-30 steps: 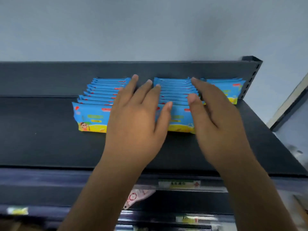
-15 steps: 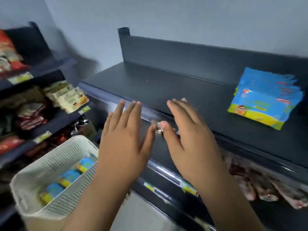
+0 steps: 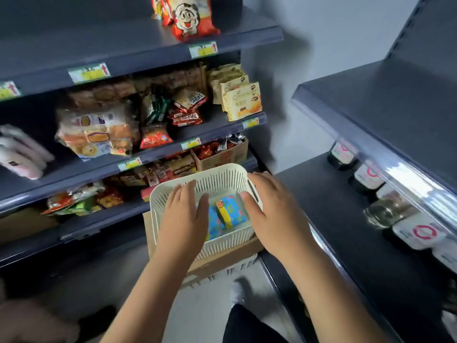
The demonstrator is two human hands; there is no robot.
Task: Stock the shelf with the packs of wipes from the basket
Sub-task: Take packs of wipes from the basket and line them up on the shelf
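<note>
The step in hand is the fetch. Both hands hang over the cream slotted basket [image 3: 217, 181], which sits on a cardboard box [image 3: 222, 256] on the floor between the two shelving units. The left hand [image 3: 184, 219] is palm down over the near-left part of the basket, its fingers [image 3: 188, 196] straight and together, holding nothing. The right hand [image 3: 274, 211] reaches across the right rim by the handle slot, its fingers [image 3: 259, 181] stretched out and released, also empty.

The packs of wipes [image 3: 231, 211] lie on the basket floor. They have blue wrappers with a yellow band. At least two lie side by side, one partly under the left hand. I cannot tell how many more that hand hides.

By my judgement, the next move calls for lowering both hands and closing them on the packs. The packs look flat, soft and slippery, so squeezing several together by their long edges should hold better than a pinch on one corner. They must then clear the basket wall and travel up and right to the dark shelf [image 3: 395, 100], which stands well above. The light basket might shift on its box.

Jars with white labels [image 3: 368, 175] stand on the lower right shelf. An open carton of red-wrapped sweets [image 3: 222, 152] sits just behind the basket.
</note>
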